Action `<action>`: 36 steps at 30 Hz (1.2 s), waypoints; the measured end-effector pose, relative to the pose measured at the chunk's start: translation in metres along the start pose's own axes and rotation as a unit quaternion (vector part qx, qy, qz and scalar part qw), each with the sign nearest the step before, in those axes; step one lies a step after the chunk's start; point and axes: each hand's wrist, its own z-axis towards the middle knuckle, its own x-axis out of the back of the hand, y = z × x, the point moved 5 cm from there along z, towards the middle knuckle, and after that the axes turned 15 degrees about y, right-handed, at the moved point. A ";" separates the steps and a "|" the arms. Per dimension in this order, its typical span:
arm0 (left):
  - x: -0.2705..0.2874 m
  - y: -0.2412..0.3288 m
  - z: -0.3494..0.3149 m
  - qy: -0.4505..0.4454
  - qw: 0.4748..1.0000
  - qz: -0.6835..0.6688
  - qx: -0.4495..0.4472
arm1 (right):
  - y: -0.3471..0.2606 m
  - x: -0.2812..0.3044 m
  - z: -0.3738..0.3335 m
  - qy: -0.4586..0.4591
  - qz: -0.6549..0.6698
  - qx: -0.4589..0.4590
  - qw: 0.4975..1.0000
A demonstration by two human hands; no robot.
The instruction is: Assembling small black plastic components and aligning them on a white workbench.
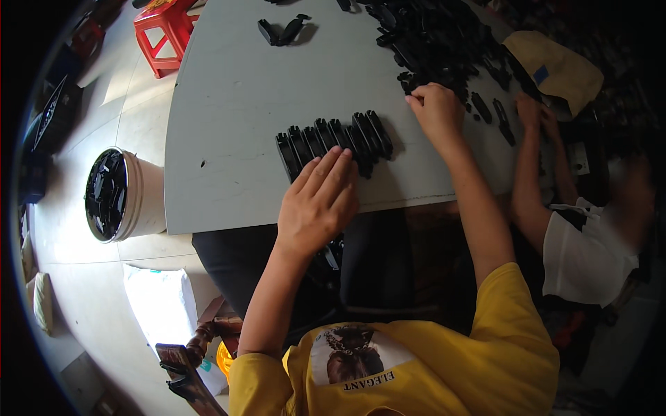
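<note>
A row of narrow black plastic parts point(312, 142) stands side by side near the table's front edge. Over its near side lies my left hand point(320, 197), fingers stretched out and fingertips touching the parts. My right hand point(438, 114) is farther right, at the near edge of a big heap of loose black plastic parts point(444, 45). Its fingers are curled in with the thumb against them; what they hold, if anything, is hidden. Two more black parts point(283, 35), joined or touching in a V shape, lie at the far left of the table.
The grey table point(236, 125) has a rounded left side. A white bucket point(142, 197) full of black parts stands on the floor at left, a red stool point(163, 35) beyond it. A co-worker's hands point(534, 114) are at the right, near a tan bag point(555, 69).
</note>
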 end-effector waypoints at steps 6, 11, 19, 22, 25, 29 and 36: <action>-0.001 -0.001 0.002 -0.007 1.000 0.005 0.014 | -0.061 0.029 -0.021 0.006 0.331 0.087 0.940; -0.003 -0.002 -0.001 -0.003 1.000 -0.012 0.024 | -0.100 0.025 -0.038 0.026 0.337 0.242 0.909; -0.002 -0.002 0.000 0.006 0.999 -0.021 0.028 | -0.109 0.027 -0.051 0.033 0.189 0.299 0.935; -0.003 -0.001 -0.002 0.008 0.999 -0.021 0.029 | -0.112 0.030 -0.050 0.001 0.139 0.331 0.933; -0.001 -0.002 -0.002 0.005 0.999 -0.022 0.028 | -0.120 0.037 -0.048 -0.031 0.133 0.349 0.927; -0.003 -0.002 -0.003 0.003 0.999 -0.026 0.027 | -0.126 0.042 -0.048 0.004 0.120 0.379 0.917; -0.001 -0.002 -0.003 -0.011 0.998 -0.033 0.043 | -0.128 0.043 -0.050 -0.039 0.098 0.404 0.909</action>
